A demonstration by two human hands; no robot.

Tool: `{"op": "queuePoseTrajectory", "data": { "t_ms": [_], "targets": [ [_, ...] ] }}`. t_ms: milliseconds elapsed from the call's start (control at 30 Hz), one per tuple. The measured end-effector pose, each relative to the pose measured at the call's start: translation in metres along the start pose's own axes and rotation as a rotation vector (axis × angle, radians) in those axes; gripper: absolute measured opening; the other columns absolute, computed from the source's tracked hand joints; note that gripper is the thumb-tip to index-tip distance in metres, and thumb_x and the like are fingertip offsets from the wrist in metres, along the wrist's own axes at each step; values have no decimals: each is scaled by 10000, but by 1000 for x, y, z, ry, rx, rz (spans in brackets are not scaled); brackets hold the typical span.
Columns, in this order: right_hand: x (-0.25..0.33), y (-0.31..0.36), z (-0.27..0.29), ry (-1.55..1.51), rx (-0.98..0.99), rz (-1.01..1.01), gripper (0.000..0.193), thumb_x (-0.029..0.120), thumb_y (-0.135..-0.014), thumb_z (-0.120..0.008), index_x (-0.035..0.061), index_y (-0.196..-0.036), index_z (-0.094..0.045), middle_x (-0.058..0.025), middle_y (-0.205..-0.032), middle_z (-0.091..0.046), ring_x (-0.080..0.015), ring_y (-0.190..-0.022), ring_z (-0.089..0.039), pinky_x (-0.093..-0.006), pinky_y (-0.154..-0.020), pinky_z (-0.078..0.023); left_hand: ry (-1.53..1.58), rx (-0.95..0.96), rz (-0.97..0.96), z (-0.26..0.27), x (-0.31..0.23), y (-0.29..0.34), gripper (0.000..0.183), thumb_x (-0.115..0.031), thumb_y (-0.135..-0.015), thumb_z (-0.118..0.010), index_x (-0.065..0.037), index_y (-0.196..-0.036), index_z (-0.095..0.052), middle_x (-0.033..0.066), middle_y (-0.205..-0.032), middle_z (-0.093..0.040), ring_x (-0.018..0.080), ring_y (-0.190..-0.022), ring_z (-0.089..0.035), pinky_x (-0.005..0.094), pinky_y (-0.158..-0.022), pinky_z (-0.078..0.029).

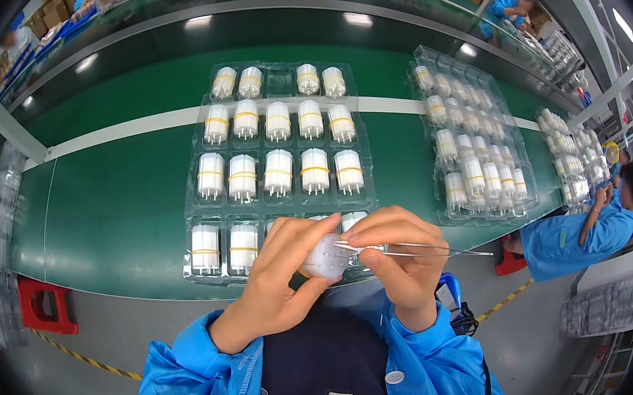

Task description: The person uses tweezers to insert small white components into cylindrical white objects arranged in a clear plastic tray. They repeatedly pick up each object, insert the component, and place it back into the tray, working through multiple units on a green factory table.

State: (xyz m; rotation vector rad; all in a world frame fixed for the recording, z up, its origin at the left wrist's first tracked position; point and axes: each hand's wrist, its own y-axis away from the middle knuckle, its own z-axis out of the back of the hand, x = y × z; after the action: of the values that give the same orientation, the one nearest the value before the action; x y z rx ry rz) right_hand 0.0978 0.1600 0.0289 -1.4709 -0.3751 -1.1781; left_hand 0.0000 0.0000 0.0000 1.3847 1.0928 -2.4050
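Note:
Close to my body, my left hand (275, 283) is closed around a white cylindrical part (325, 261), whose flat end is turned toward my right hand. A bit of yellow band shows at its lower side. Between the fingers of my right hand (406, 254) is a pair of thin metal tweezers (457, 251). Their tips meet the end of the white part, and the other ends stick out to the right. Just beyond my hands lies a clear plastic tray (283, 84) with rows of similar white cylinders with yellow bands and metal pins. My hands partly hide its nearest row.
A green conveyor belt (117, 211) with a white stripe carries the tray. Another filled clear tray (480, 215) lies to its right, with some parts stacked. A co-worker in blue (579, 239) works at the far right. Red stools (48, 303) stand below the belt.

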Motion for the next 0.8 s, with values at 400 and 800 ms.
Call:
{"op": "queuePoseTrajectory", "data": {
  "t_ms": [400,800],
  "targets": [
    [-1,-2,-5,-17,-7,12,138,-39,-776,-712,-9,-911,-719,-136,-879,-717,-249,-802,-693,-320,-710,-544,-6,1,9,2,0,1,645,43,-698,-696,31,-1321,-530,182,-1121,-582,335,-996,-535,400,-875,-436],
    [0,-3,-6,123,23,46,116,-37,-786,-705,-4,-896,-716,-138,-851,-706,-228,-760,-682,-312,-678,-532,-80,-24,-30,0,-1,0,637,60,-680,-705,35,-1297,-546,184,-1126,-581,346,-995,-541,404,-857,-451]
  ]
}}
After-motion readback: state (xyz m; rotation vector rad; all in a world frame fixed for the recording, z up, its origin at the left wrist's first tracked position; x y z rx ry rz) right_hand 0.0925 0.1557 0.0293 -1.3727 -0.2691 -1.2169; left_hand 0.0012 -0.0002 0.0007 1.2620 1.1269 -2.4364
